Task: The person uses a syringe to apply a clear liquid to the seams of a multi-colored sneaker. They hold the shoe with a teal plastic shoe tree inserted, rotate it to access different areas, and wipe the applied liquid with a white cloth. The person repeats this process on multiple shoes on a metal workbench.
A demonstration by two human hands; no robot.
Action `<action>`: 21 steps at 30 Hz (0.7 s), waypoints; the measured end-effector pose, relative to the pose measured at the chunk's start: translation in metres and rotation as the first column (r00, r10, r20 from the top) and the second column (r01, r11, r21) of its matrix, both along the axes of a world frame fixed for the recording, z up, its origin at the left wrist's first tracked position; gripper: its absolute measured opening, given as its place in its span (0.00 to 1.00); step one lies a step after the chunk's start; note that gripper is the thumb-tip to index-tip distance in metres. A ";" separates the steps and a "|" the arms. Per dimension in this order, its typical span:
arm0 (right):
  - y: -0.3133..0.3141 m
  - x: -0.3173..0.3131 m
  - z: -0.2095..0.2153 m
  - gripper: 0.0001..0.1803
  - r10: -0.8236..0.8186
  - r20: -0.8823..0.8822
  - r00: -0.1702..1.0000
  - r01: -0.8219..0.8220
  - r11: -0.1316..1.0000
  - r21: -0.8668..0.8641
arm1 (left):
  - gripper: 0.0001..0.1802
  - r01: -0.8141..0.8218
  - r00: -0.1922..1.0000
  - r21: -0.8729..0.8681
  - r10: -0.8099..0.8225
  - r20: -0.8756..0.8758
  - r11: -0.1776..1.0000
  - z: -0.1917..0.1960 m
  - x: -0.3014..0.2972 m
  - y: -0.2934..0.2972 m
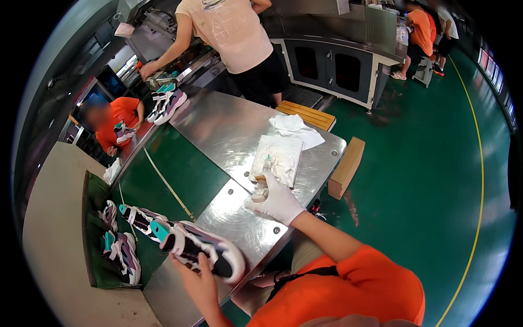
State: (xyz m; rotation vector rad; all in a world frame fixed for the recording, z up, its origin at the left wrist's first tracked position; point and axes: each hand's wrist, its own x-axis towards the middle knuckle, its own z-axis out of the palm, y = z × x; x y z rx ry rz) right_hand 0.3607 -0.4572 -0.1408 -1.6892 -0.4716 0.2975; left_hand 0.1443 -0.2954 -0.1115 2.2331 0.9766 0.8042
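My bare left hand (200, 283) grips a sneaker (231, 260) in white, black and purple with a teal tongue lining. The sneaker is tilted over the near end of the metal table. My right hand (279, 200), in a white glove, is curled at the table beside a folded white cloth (291, 150). A small pale object with a brownish top sits at its fingers; what it is I cannot make out. Just beyond, a small clear bottle (267, 162) with a green tip is on the cloth. Another matching sneaker (143, 219) lies beyond the held one.
A green conveyor belt (180, 169) runs along the steel table (212, 120). More sneakers (124, 256) rest on the belt's near end, and a pair (166, 103) stands at the far end. Co-workers (231, 41) are nearby. A cardboard box (347, 168) stands off the table's right edge.
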 end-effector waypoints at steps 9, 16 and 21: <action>-0.001 0.006 -0.019 0.40 -0.044 0.169 0.985 0.048 0.999 -0.016 | 0.45 0.535 0.844 0.645 -0.370 -0.388 0.546 0.089 -0.010 0.025; 0.000 0.009 -0.018 0.42 -0.028 0.221 0.975 0.048 0.995 -0.086 | 0.48 0.852 0.508 0.265 -0.587 -0.631 0.452 0.091 0.049 0.096; -0.010 0.009 -0.004 0.41 0.110 0.126 0.986 -0.093 0.987 -0.128 | 0.44 0.706 0.706 0.534 -0.519 -0.481 0.466 0.065 0.000 0.097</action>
